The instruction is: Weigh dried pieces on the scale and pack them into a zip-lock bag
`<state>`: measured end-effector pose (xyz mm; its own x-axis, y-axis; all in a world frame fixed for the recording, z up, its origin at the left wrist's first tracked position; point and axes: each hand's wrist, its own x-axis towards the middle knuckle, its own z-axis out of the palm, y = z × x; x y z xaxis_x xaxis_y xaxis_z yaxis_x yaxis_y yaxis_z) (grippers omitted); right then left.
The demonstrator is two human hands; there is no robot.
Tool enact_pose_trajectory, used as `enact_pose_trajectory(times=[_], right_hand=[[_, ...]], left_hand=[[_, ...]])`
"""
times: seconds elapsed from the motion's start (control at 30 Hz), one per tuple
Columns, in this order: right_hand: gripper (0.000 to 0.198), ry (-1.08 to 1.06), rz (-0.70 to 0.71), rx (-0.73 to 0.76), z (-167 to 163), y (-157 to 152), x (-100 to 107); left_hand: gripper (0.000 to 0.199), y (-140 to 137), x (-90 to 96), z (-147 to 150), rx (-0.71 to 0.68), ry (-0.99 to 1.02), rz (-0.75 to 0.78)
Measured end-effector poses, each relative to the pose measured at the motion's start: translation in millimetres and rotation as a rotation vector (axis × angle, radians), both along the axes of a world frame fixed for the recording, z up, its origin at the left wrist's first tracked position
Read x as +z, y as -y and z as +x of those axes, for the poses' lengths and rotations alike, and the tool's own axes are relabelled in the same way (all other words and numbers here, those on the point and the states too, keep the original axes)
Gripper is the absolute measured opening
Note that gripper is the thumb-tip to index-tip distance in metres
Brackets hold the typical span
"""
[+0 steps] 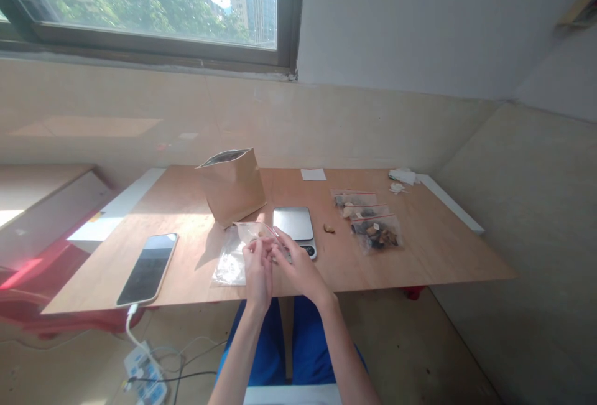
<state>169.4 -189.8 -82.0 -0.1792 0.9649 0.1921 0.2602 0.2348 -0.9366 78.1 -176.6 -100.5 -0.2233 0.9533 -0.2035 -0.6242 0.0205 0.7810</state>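
Note:
My left hand (258,271) is closed in a pinch on a small clear zip-lock bag (247,231), which shows some pale contents near its top. My right hand (297,262) meets it from the other side, fingers closed on the same bag and hiding part of it. Under and left of the hands, more clear plastic bags (228,265) lie flat on the table. Just beyond my right hand is a kitchen scale (293,223) with a bare metal plate. A small brown dried piece (329,229) lies to its right.
On the wooden table (420,262), several filled zip-lock bags (377,234) lie at the right. A brown paper pouch (236,187) stands open at the back left. A plugged-in phone (148,269) lies front left. White paper (313,175) and crumpled plastic (403,175) lie at the back.

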Motion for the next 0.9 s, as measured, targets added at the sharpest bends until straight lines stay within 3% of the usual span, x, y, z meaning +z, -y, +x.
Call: enact_pose_trajectory(times=[0.23, 0.3, 0.4, 0.47, 0.6, 0.67, 0.77, 0.9], right_hand=[[0.032, -0.037, 0.077, -0.13, 12, -3, -2], [0.029, -0.07, 0.095, -0.185, 18, -3, -3], [0.024, -0.201, 0.066, -0.216, 26, -3, -3], [0.021, -0.324, 0.016, -0.218, 28, -3, -4], [0.022, -0.51, -0.077, -0.222, 24, -3, -8], [0.023, -0.523, -0.113, -0.194, 23, -4, -11], [0.023, -0.394, -0.069, -0.217, 28, -6, -16], [0.019, -0.119, 0.032, -0.328, 45, -3, -15]], left_hand=[[0.019, 2, -6.1, -10, -0.159, -0.406, 0.26], [0.018, 0, -7.0, -17, -0.026, -0.611, 0.297], [0.023, -6, -10.0, -30, 0.304, -0.787, 0.197], [0.034, -11, -12.5, -38, 0.318, -0.756, 0.133], [0.048, -17, -16.8, -42, -0.068, -0.453, 0.198], [0.05, -15, -18.0, -37, -0.197, -0.281, 0.226], [0.047, -12, -18.6, -31, -0.194, -0.167, 0.185], [0.034, -12, -19.8, -33, -0.157, -0.281, 0.177]])
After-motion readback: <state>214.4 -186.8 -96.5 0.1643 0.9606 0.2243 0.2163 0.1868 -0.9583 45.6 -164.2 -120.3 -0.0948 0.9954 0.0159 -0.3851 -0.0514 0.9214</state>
